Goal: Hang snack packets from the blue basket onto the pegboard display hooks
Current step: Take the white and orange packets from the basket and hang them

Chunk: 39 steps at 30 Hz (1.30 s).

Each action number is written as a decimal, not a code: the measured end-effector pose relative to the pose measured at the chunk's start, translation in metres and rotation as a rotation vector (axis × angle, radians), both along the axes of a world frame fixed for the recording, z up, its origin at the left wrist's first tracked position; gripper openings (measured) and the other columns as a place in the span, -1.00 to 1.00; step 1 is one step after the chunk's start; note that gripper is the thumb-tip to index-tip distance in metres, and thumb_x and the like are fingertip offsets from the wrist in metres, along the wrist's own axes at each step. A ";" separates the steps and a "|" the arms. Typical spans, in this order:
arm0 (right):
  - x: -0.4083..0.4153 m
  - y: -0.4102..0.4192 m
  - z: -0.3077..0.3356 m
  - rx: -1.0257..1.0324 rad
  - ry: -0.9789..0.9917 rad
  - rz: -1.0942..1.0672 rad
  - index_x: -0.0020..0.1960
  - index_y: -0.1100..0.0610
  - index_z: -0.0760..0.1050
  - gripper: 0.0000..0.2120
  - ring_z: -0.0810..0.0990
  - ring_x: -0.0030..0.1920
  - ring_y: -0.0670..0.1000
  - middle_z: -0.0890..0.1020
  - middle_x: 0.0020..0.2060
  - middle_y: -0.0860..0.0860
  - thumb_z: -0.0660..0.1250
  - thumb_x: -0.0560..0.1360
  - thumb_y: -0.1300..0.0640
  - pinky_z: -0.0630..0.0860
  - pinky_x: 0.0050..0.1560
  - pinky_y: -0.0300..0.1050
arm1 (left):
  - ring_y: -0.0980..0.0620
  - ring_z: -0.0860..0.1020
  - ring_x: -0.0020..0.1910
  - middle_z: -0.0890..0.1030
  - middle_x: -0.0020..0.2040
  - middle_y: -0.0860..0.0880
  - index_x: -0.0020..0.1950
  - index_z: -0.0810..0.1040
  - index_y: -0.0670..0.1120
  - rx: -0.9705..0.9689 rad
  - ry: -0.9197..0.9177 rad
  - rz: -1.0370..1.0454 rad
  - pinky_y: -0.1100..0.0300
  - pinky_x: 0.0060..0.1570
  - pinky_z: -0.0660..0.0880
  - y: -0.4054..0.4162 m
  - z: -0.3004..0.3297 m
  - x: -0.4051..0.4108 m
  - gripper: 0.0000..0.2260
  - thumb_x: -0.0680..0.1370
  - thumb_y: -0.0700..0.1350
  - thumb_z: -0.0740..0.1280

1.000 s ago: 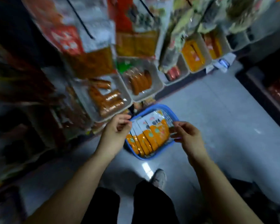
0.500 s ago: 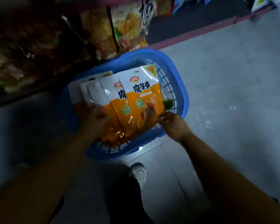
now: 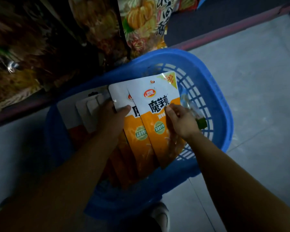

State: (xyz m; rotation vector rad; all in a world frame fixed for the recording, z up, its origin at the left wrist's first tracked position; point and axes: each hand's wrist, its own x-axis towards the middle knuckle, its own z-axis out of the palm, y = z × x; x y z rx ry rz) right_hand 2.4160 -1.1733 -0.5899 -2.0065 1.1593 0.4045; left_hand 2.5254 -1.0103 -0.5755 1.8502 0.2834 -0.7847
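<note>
Top packet point(image 3: 159, 114) is pinched by right hand point(image 3: 181, 119), next packet point(image 3: 122, 99) gripped by left hand point(image 3: 110, 119); light, floppy, slick, best taken at far edge.

The blue basket point(image 3: 223, 104) is found on the floor point(image 3: 258, 67), hard against the foot of the shelving. Its interior is largely filled by overlapping snack packets point(image 3: 157, 104); both hands are occupied among them. Open lattice is left exposed only along the basket's right wall. Access from above the far rim is obstructed by hanging bags point(image 3: 141, 25). The floor to the right of the basket is seen unobstructed.
</note>
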 end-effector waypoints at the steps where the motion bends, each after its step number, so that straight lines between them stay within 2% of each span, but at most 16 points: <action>1: 0.000 -0.001 -0.001 -0.035 0.008 -0.002 0.33 0.03 0.42 -0.56 0.46 0.26 0.20 0.43 0.31 0.17 0.13 0.58 -0.20 0.42 0.27 0.05 | 0.05 0.58 -0.01 0.59 0.09 0.02 0.25 0.49 -0.04 -0.016 -0.018 0.002 0.14 -0.13 0.55 0.002 -0.001 0.002 -0.69 0.51 -0.14 0.37; 3: 0.004 -0.004 -0.002 -0.119 0.011 -0.010 0.24 0.13 0.48 -0.55 0.45 0.24 0.20 0.40 0.30 0.19 0.15 0.57 -0.19 0.37 0.23 -0.04 | 0.09 0.60 -0.09 0.60 0.04 0.04 0.22 0.48 0.00 -0.067 -0.010 0.029 0.23 -0.27 0.53 0.006 -0.003 0.008 -0.71 0.51 -0.18 0.36; 5: 0.015 -0.006 -0.005 -0.140 -0.005 -0.055 0.27 0.18 0.44 -0.51 0.39 0.30 0.24 0.35 0.33 0.22 0.14 0.57 -0.19 0.32 0.28 0.00 | 0.03 0.63 -0.09 0.62 0.04 -0.02 0.24 0.47 0.00 -0.124 0.016 0.077 0.18 -0.28 0.57 0.009 -0.006 0.014 -0.69 0.51 -0.21 0.35; 9: 0.038 0.001 -0.013 -0.118 -0.044 -0.263 0.42 0.13 0.24 -0.35 0.31 0.37 0.30 0.32 0.37 0.29 0.12 0.53 -0.30 0.29 0.33 0.14 | -0.08 0.62 0.03 0.62 0.09 -0.07 0.08 0.49 0.13 -0.151 0.014 0.061 -0.08 -0.03 0.59 0.013 -0.015 0.015 -0.75 0.52 -0.20 0.34; 12: 0.043 0.002 -0.012 -0.266 0.104 -0.154 0.43 0.10 0.28 -0.23 0.33 0.37 0.28 0.38 0.35 0.25 0.21 0.43 -0.39 0.27 0.35 0.16 | -0.10 0.61 0.06 0.64 0.07 -0.03 -0.02 0.51 0.16 -0.154 0.004 0.030 -0.17 0.11 0.52 0.015 -0.020 0.019 -0.83 0.47 -0.10 0.36; 14: 0.047 0.002 -0.010 -0.318 -0.003 -0.087 0.15 0.14 0.51 -0.40 0.52 0.19 0.22 0.58 0.12 0.19 0.32 0.39 -0.33 0.43 0.23 0.13 | -0.08 0.62 0.05 0.65 0.06 0.02 -0.01 0.54 0.19 -0.171 0.012 0.014 -0.16 0.10 0.52 0.015 -0.019 0.022 -0.84 0.44 -0.01 0.37; 16: 0.048 0.002 -0.005 -0.246 -0.215 -0.142 -0.17 0.14 0.52 -0.63 0.64 -0.11 0.14 0.66 -0.19 0.10 0.45 0.38 -0.18 0.56 -0.07 0.02 | -0.08 0.65 -0.01 0.67 0.01 0.01 0.01 0.57 0.16 -0.197 0.037 0.020 -0.16 0.04 0.56 0.015 -0.019 0.022 -0.84 0.44 0.04 0.38; 17: 0.047 0.001 0.000 -0.144 -0.309 -0.214 -0.22 0.12 0.51 -0.71 0.66 -0.22 0.08 0.67 -0.29 0.04 0.49 0.38 -0.09 0.58 -0.22 -0.03 | -0.08 0.66 -0.06 0.69 -0.04 0.00 -0.01 0.59 0.13 -0.214 0.052 0.037 -0.16 0.00 0.58 0.016 -0.019 0.023 -0.86 0.45 0.05 0.39; 19: 0.040 -0.004 0.006 0.033 -0.467 -0.313 -0.15 0.10 0.54 -0.82 0.67 -0.34 -0.06 0.68 -0.36 -0.04 0.51 0.38 0.08 0.57 -0.38 -0.16 | -0.11 0.67 -0.10 0.70 -0.08 -0.03 -0.05 0.61 0.08 -0.253 0.084 0.053 -0.19 -0.04 0.59 0.016 -0.017 0.024 -0.86 0.43 0.06 0.41; 22: 0.023 -0.014 0.018 0.068 -0.580 -0.365 -0.02 0.14 0.57 -0.79 0.68 -0.27 -0.08 0.70 -0.24 -0.03 0.51 0.37 0.24 0.58 -0.32 -0.25 | -0.15 0.65 -0.01 0.68 -0.02 -0.08 0.00 0.60 0.06 -0.337 0.161 0.058 -0.19 0.04 0.55 0.016 -0.006 0.026 -0.80 0.42 0.07 0.42; 24: 0.011 -0.012 0.035 0.078 -0.646 -0.410 -0.07 0.08 0.61 -0.82 0.70 -0.23 -0.09 0.72 -0.23 -0.06 0.49 0.38 0.29 0.58 -0.28 -0.26 | -0.15 0.67 -0.08 0.70 -0.07 -0.09 -0.01 0.61 0.04 -0.406 0.218 0.067 -0.14 -0.01 0.57 0.017 0.006 0.026 -0.85 0.47 0.03 0.40; 28: -0.013 0.007 0.094 0.062 -0.693 -0.486 -0.26 0.04 0.69 -0.89 0.67 -0.32 -0.09 0.72 -0.33 -0.04 0.46 0.43 0.18 0.57 -0.34 -0.23 | 0.01 0.69 -0.23 0.71 -0.22 0.00 -0.04 0.58 0.02 -0.515 0.207 0.082 0.12 -0.28 0.59 0.029 0.060 0.020 -0.94 0.53 -0.06 0.34; 31: -0.020 0.030 0.163 0.032 -0.701 -0.543 -0.28 0.11 0.67 -0.85 0.66 -0.34 -0.05 0.71 -0.36 -0.01 0.45 0.45 0.12 0.59 -0.31 -0.17 | -0.01 0.67 -0.10 0.71 -0.14 0.02 -0.04 0.60 0.01 -0.502 0.078 0.071 -0.01 0.00 0.58 0.050 0.125 0.018 -0.93 0.54 -0.09 0.33; 34: -0.016 0.062 0.251 0.056 -0.755 -0.571 -0.33 0.18 0.60 -0.80 0.64 -0.45 -0.07 0.67 -0.46 -0.01 0.41 0.47 0.20 0.54 -0.47 -0.21 | -0.05 0.65 0.02 0.70 -0.03 0.00 -0.02 0.61 0.01 -0.524 -0.023 0.098 -0.07 0.14 0.52 0.078 0.209 0.018 -0.90 0.55 -0.13 0.31; 36: -0.011 0.084 0.316 0.060 -0.781 -0.530 -0.39 0.14 0.58 -0.74 0.62 -0.50 -0.09 0.65 -0.50 -0.03 0.41 0.47 0.23 0.49 -0.55 -0.27 | -0.02 0.66 -0.01 0.70 -0.05 0.03 -0.05 0.64 0.05 -0.547 -0.080 0.128 -0.01 0.06 0.56 0.100 0.274 0.022 -0.86 0.55 -0.14 0.31; 39: 0.004 0.113 0.422 0.012 -0.818 -0.419 -0.42 0.07 0.56 -0.72 0.59 -0.47 -0.19 0.63 -0.51 -0.10 0.43 0.47 0.18 0.45 -0.49 -0.35 | 0.05 0.68 -0.09 0.71 -0.11 0.10 -0.08 0.64 0.11 -0.562 -0.164 0.149 0.13 -0.12 0.61 0.137 0.380 0.029 -0.85 0.53 -0.13 0.33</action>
